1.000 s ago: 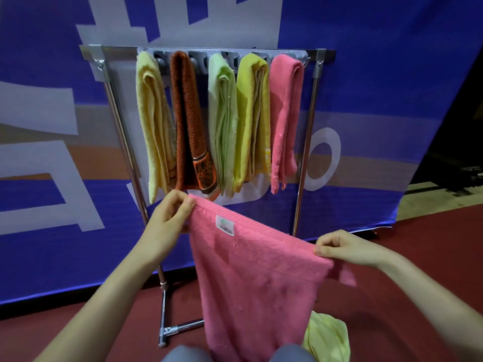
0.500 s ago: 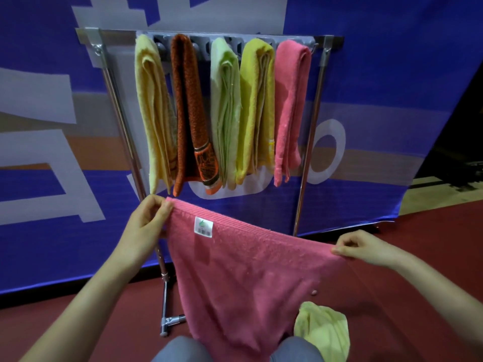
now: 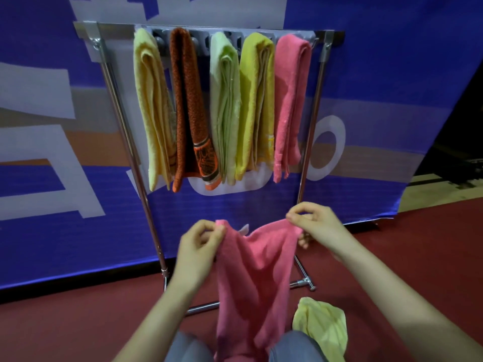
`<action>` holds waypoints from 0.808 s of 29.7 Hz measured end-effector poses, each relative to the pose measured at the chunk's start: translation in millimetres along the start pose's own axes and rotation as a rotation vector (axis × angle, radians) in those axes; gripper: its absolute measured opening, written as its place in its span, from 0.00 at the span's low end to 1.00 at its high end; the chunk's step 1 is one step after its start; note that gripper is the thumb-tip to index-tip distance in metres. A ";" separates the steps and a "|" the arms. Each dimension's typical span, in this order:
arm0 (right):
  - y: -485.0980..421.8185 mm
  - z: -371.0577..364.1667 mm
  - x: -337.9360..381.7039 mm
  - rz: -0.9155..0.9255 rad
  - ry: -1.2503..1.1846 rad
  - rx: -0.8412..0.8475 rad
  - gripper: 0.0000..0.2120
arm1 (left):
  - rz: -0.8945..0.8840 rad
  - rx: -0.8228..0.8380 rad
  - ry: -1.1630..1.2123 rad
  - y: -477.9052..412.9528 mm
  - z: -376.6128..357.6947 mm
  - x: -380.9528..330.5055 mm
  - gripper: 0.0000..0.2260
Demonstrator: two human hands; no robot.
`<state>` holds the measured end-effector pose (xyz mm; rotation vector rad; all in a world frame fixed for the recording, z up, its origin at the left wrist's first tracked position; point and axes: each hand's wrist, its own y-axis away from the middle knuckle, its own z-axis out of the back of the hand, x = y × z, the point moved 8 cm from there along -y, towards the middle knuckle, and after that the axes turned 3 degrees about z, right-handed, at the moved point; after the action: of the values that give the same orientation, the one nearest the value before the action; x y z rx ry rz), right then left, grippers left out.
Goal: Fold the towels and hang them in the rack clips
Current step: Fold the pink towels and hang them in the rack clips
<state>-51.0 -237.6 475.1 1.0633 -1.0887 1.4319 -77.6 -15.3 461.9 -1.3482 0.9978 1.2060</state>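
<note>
Hands pinching pink towel

A large blue banner stands as the back wall, printed with big white letter shapes and crossed by a greyish band with an orange-brown band under it. A white ring is printed on the banner's right half. Along the banner's lower edge runs a dark strip, and in front of it spreads a dark red floor. Past the banner's right edge the space is dark, with a pale tan patch of floor beneath. The light is dim.
</note>
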 end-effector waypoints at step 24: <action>21.2 -79.9 7.5 -0.188 -0.233 0.325 0.10 | -0.048 0.113 0.053 20.0 -35.5 3.5 0.07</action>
<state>-78.4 -160.0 464.0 1.5541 -0.9038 1.3856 -91.8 -52.9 454.2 -1.3130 1.0498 1.0674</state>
